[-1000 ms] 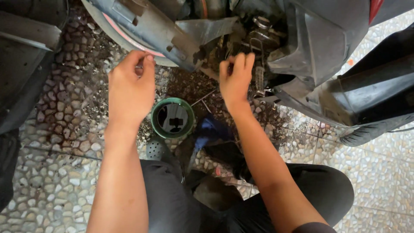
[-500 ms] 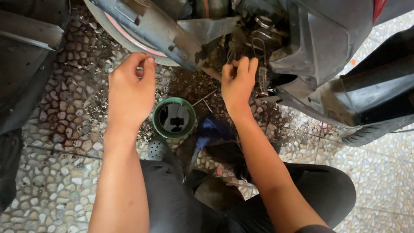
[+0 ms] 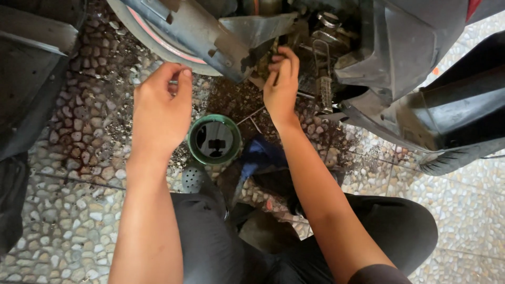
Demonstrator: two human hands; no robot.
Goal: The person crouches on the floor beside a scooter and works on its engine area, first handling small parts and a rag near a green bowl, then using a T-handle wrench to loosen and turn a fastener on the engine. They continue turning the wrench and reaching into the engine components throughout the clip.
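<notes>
I squat on a pebble floor under a scooter's dark underside [image 3: 379,63]. My left hand [image 3: 160,108] hovers near the grey swing arm panel [image 3: 194,34] by the rear wheel, fingers loosely curled with nothing visible in them. My right hand [image 3: 281,87] reaches up into the greasy engine parts [image 3: 321,42], fingertips pinched on a small part I cannot make out. Between my forearms a green round container [image 3: 214,140] holding dark oil sits on the floor.
A blue rag [image 3: 260,155] lies beside the container next to my knee. A small perforated metal disc [image 3: 192,180] rests by my left leg. Dark oil stains spread over the pebbles [image 3: 79,121]. Black body panels [image 3: 31,68] stand at left and a black fairing [image 3: 457,110] at right.
My right hand has moved up and deeper into the engine parts. My left hand stays near the swing arm panel, barely moved.
</notes>
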